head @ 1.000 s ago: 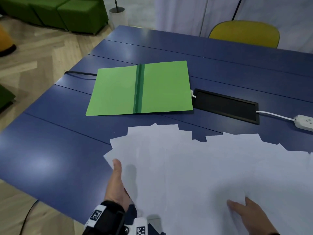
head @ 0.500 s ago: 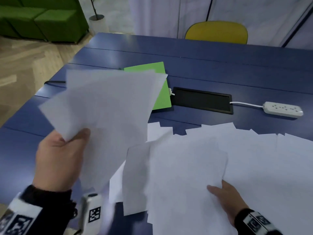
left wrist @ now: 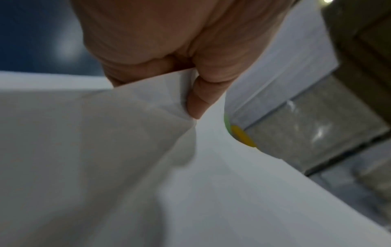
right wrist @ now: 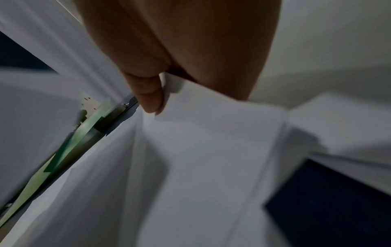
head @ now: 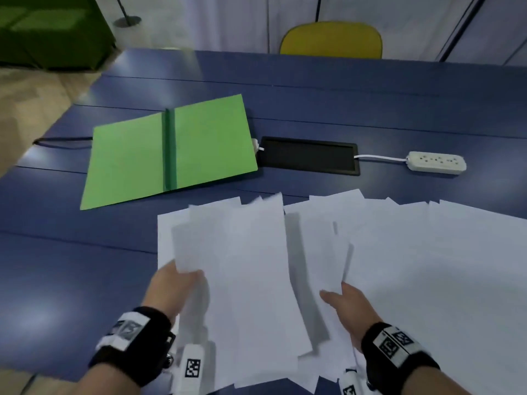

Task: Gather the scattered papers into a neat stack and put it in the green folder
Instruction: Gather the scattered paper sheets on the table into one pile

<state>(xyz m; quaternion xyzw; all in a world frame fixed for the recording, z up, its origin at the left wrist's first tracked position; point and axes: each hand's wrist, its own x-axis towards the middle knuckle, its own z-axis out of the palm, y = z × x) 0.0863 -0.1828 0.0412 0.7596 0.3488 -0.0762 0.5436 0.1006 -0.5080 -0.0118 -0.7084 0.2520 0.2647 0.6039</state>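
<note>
Far left: green sofa (head: 54, 29) on wood floor (head: 31, 92), beyond the blue table (head: 71, 280)

On the table's left half, green folder (head: 171, 151) lying open and flat, darker spine down the middle, black cable (head: 62, 139) running out from behind its left edge

Nearer the front edge, left hand (head: 174, 289) pinching the near corner of a few white sheets (head: 236, 252), thumb on top and fingers under; in the left wrist view the thumb (left wrist: 201, 93) pressed onto the paper edge; sheets lifted a little, blurred, fanned unevenly, well short of the folder

Black wristbands with square markers on both wrists

Just right of the folder, touching its edge or nearly so, a black inset panel (head: 309, 155) in the tabletop; white cord leading from it to a white power strip (head: 436, 162) further right

Behind the table, yellow chair (head: 330, 39)

Right hand (head: 349, 306) holding the near edge of another sheet, thumb (right wrist: 148, 93) on top in the right wrist view, the other fingers hidden beneath

Right of that, loose papers (head: 427, 266) spread overlapping across the table to the frame edge, none in the folder
</note>
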